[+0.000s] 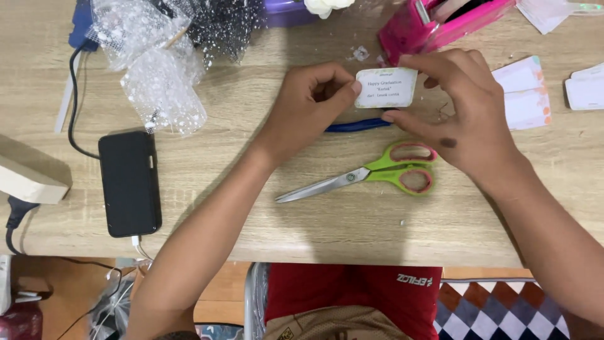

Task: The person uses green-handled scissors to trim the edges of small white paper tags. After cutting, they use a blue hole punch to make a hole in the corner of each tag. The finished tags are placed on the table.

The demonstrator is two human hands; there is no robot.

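Seen from above at a wooden table point(352, 233): small white card point(385, 87) with printed lines and a pale green border, gripped between two hands above the middle of the tabletop, toward the far edge. Left hand point(308, 104) pinching the card's left edge between thumb and curled fingers. Right hand point(462, 110) grasping the card's right side, fingers along its top edge and thumb under its lower right corner. Card held flat to the camera, slightly tilted.

Just below the card, a blue strip point(357, 126), pen-like or ribbon-like, partly hidden by both hands; cannot tell whether touched. Nearer the front edge, green-handled scissors point(371, 175) with pink-lined loops, closed, blades pointing left, lying flat just under the right hand.

Toward the left edge, a black phone point(129, 182) face up with a white cable at its near end. Beside it, at the very left edge, a beige block point(28, 173). At the far left corner, crumpled clear wrap with white dots point(154, 60) and dark netting point(223, 25), with a black cord point(74, 107) running beside them. At the far edge right of centre, a pink tape dispenser point(434, 25). Toward the right edge, more blank white cards point(525, 91), some with coloured dots at the edges. Red garment point(352, 293) visible below the front edge.
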